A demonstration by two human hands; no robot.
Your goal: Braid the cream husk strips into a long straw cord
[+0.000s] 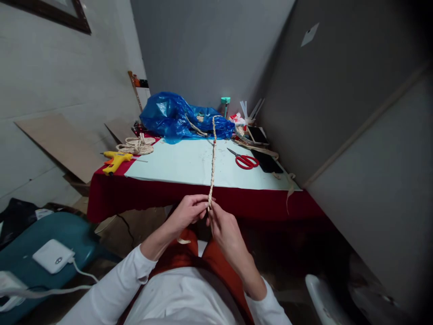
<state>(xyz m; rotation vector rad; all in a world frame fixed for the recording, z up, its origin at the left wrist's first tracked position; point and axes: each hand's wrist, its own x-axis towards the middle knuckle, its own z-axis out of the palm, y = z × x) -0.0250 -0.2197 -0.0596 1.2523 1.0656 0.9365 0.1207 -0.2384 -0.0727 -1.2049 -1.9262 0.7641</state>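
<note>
A pale braided cord (pixel 213 167) runs from the blue plastic bag at the back of the table straight toward me. Its near end lies between my two hands, just in front of the table's edge. My left hand (pixel 191 210) pinches the braid from the left with thumb and fingers. From the right, my right hand (pixel 221 221) closes on the same end, its fingertips touching those of the left. The loose strands below the fingers are mostly hidden; a pale strip (pixel 183 241) shows over my lap.
On the table (pixel 169 167) lie red-handled scissors (pixel 246 161), a black phone (pixel 266 161), a yellow glue gun (pixel 117 162) and coiled braid (pixel 135 145). The blue plastic bag (pixel 169 115) fills the back. A grey partition (pixel 355 113) stands right; a green chair (pixel 67 230) is at left.
</note>
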